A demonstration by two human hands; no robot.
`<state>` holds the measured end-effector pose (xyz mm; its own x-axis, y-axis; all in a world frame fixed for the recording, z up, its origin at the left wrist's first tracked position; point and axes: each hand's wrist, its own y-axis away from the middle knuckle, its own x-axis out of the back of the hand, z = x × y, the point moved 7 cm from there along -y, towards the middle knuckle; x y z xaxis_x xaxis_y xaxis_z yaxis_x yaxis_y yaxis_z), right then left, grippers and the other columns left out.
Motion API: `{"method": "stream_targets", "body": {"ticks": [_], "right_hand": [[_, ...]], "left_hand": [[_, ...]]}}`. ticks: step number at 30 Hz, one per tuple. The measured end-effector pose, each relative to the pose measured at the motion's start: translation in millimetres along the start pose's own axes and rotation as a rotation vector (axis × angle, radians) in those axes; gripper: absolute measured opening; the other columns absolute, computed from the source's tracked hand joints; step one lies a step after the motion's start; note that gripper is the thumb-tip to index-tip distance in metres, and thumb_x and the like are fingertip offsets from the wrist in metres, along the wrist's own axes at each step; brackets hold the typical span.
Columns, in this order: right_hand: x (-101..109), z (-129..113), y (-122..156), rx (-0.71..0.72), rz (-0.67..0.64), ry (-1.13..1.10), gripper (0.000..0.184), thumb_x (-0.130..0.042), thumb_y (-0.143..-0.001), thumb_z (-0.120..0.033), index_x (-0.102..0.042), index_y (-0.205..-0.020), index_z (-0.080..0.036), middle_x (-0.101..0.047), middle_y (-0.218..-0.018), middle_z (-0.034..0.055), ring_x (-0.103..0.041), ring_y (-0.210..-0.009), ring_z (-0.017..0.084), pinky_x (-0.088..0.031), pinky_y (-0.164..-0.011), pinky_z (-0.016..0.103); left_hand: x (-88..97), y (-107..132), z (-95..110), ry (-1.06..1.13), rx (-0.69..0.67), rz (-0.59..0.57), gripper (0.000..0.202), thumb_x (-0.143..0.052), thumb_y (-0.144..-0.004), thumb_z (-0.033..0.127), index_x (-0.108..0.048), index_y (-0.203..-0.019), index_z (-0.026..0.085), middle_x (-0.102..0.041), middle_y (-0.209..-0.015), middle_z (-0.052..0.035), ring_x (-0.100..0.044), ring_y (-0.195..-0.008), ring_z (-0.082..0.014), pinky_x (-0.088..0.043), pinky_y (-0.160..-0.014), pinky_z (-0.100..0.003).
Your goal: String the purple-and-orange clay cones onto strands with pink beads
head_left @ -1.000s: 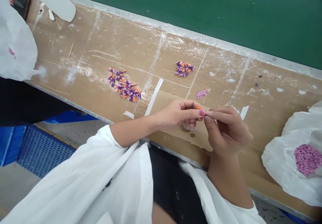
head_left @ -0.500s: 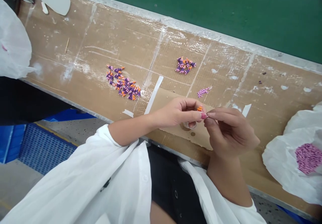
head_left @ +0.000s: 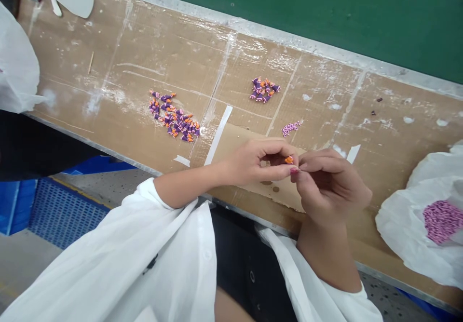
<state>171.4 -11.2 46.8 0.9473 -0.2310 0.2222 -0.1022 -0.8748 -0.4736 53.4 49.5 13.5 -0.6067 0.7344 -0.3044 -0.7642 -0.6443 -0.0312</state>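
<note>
Between the thumb and fingers of my left hand [head_left: 258, 163] is a small orange-topped figurine [head_left: 289, 159], mostly hidden by the fingers. A pink patch shows at the left thumb tip; whether it is nail or piece I cannot tell. My right hand [head_left: 331, 184] is closed in a pinch right against the left fingertips, and whatever it grips is too small to make out. Just beyond the hands lie tiny pink-purple bits [head_left: 290, 128]. Farther off sits a small cluster of purple, orange and pink figurines [head_left: 265, 90], with a larger group of similar figurines [head_left: 177, 119] to the left.
Under the hands lies a cardboard sheet [head_left: 235, 141] on the cardboard-covered table [head_left: 162, 42]. White crumpled paper [head_left: 394, 221] at right holds many pink-purple bits [head_left: 441, 221]. A toothpick [head_left: 91, 62] and white strips of tape [head_left: 218, 135] lie on the table. A blue crate [head_left: 65, 211] stands below.
The orange-topped figurine has turned and shifted slightly down in the left fingers. Both hands stay together at nearly the same place. The view has shifted a little.
</note>
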Motion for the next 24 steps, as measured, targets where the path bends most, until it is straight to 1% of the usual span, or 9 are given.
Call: {"method": "stream_targets", "body": {"ticks": [3,6,10,12,15,17,19,22,24], "right_hand": [[0.2,9.1,2.0,-0.141,0.022,-0.154,0.016,-0.069,-0.087,-0.007,-0.069,-0.089,-0.024,-0.064,-0.072,-0.0013,-0.062,-0.060,0.013,-0.049,-0.051,0.028],[-3.3,20.2,5.3,-0.302,0.033,-0.347,0.008,-0.071,-0.090,-0.017,-0.069,-0.086,-0.024,-0.063,-0.070,-0.0015,-0.058,-0.052,0.012,-0.043,-0.042,0.027],[-6.3,24.9,5.4,-0.371,0.030,-0.423,0.008,-0.075,-0.087,-0.022,-0.069,-0.083,-0.024,-0.062,-0.068,-0.0018,-0.053,-0.047,0.011,-0.039,-0.038,0.026],[-3.6,22.7,3.4,-0.352,0.019,-0.379,0.008,-0.073,-0.088,-0.022,-0.069,-0.082,-0.025,-0.061,-0.067,-0.0021,-0.052,-0.046,0.011,-0.039,-0.039,0.026],[5.3,12.5,-1.7,-0.256,-0.041,-0.170,0.011,-0.071,-0.087,-0.017,-0.067,-0.081,-0.025,-0.060,-0.065,-0.0026,-0.057,-0.052,0.014,-0.046,-0.048,0.030],[7.9,4.9,-4.8,-0.193,-0.154,0.015,0.015,-0.069,-0.084,-0.013,-0.065,-0.079,-0.026,-0.060,-0.065,-0.0033,-0.059,-0.057,0.015,-0.047,-0.054,0.031],[6.6,1.0,-6.1,-0.161,-0.300,0.168,0.016,-0.067,-0.083,-0.011,-0.063,-0.077,-0.026,-0.059,-0.065,-0.0041,-0.057,-0.057,0.013,-0.045,-0.053,0.029],[2.3,0.4,-5.6,-0.149,-0.455,0.280,0.017,-0.064,-0.084,-0.011,-0.061,-0.076,-0.025,-0.056,-0.064,-0.0056,-0.051,-0.053,0.010,-0.042,-0.051,0.026],[0.4,1.4,-4.6,-0.160,-0.460,0.255,0.017,-0.064,-0.084,-0.009,-0.061,-0.077,-0.025,-0.056,-0.064,-0.0058,-0.052,-0.053,0.010,-0.043,-0.052,0.026]], "left_hand": [[-6.3,0.4,-1.1,0.133,0.049,-0.057,0.038,-0.079,-0.085,0.050,-0.064,-0.084,0.015,-0.066,-0.082,-0.0027,-0.062,-0.074,-0.0096,-0.049,-0.070,-0.026],[-10.7,2.0,-4.5,0.263,0.115,-0.070,0.042,-0.080,-0.084,0.053,-0.062,-0.088,0.015,-0.067,-0.082,-0.0032,-0.068,-0.077,-0.0116,-0.053,-0.075,-0.028],[-11.4,2.9,-6.4,0.300,0.152,-0.058,0.044,-0.084,-0.080,0.053,-0.063,-0.087,0.015,-0.068,-0.081,-0.0026,-0.069,-0.079,-0.0119,-0.055,-0.076,-0.028],[-9.6,1.6,-6.3,0.286,0.145,-0.043,0.044,-0.084,-0.080,0.053,-0.064,-0.087,0.014,-0.068,-0.080,-0.0020,-0.069,-0.078,-0.0113,-0.054,-0.074,-0.027],[1.5,-1.7,-10.0,0.262,0.149,0.089,0.049,-0.085,-0.075,0.057,-0.064,-0.086,0.015,-0.065,-0.079,0.0011,-0.063,-0.072,-0.0074,-0.051,-0.069,-0.024],[11.0,-3.2,-14.9,0.254,0.162,0.203,0.052,-0.087,-0.070,0.059,-0.064,-0.084,0.015,-0.063,-0.080,0.0022,-0.058,-0.071,-0.0056,-0.047,-0.065,-0.022],[17.1,-4.2,-19.7,0.248,0.171,0.270,0.053,-0.088,-0.068,0.059,-0.064,-0.084,0.015,-0.064,-0.083,0.0016,-0.057,-0.074,-0.0062,-0.045,-0.064,-0.022],[21.0,-4.8,-21.9,0.241,0.150,0.306,0.052,-0.088,-0.069,0.059,-0.065,-0.084,0.015,-0.065,-0.084,0.0008,-0.057,-0.078,-0.0074,-0.045,-0.067,-0.023],[20.4,-4.6,-19.5,0.226,0.130,0.289,0.051,-0.088,-0.069,0.060,-0.066,-0.084,0.016,-0.065,-0.084,0.0007,-0.057,-0.077,-0.0074,-0.046,-0.070,-0.023]]}}
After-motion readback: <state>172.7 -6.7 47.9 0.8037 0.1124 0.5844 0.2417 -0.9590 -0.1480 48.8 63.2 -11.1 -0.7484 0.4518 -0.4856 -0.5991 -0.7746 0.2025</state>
